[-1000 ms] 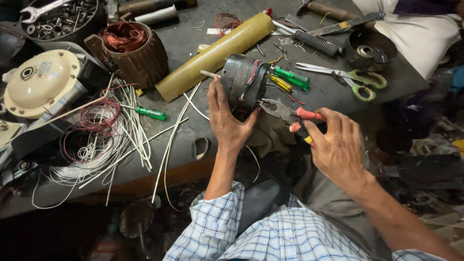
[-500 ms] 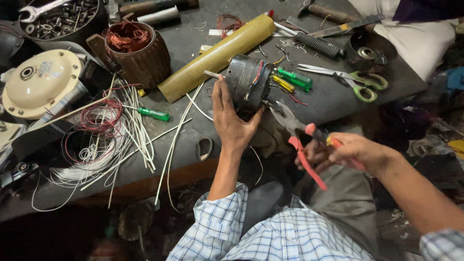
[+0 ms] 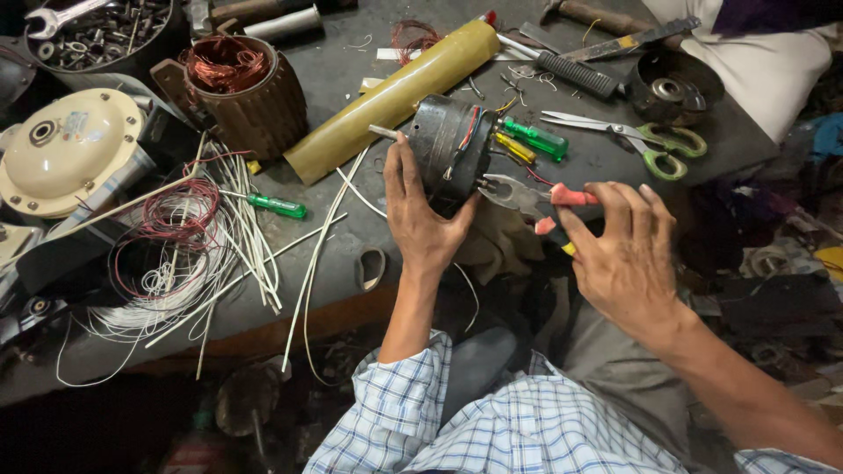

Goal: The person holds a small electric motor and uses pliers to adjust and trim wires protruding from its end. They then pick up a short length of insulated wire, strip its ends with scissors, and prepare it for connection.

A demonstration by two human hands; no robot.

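Bracing the dark motor stator (image 3: 450, 145) steady, the left hand (image 3: 420, 219) wraps fingers behind it; right hand (image 3: 625, 254) fingers clasp red-handled pliers (image 3: 531, 197), nose at its rim.

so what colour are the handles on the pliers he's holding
Red, or reddish-pink, on the pliers in the right hand; the head view, the only one, shows it.

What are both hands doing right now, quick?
Left hand: closed around the dark round metal motor body, steadying it at the table edge.
Right hand: closed on the red-handled steel pliers, whose tips are at the motor.
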